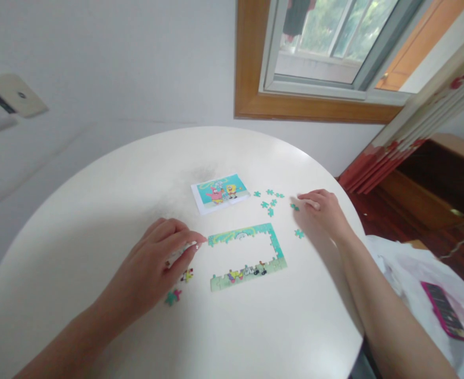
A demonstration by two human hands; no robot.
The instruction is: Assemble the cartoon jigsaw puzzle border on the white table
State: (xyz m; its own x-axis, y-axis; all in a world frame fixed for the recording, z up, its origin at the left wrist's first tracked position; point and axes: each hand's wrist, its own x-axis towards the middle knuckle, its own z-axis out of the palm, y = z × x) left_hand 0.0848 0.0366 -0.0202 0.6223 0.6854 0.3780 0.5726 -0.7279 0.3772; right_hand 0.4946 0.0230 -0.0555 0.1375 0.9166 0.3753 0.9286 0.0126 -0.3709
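A partly built jigsaw frame (248, 257), green-edged with a bare middle, lies on the round white table (98, 210). My left hand (157, 263) rests at the frame's left end, fingers curled together and pinched near the top left corner; what they hold is hidden. Loose pieces (179, 287) lie just under that hand. My right hand (321, 210) lies on the table to the right, fingers bent, fingertips touching a teal piece (294, 207). Several more teal pieces (270, 200) sit scattered left of it. A reference picture card (220, 192) lies behind the frame.
The table's right edge curves close to my right forearm. Beyond it lie white cloth and a pink phone (445, 310). A window (326, 47), a curtain (413, 126) and a wooden cabinet (433, 184) stand behind.
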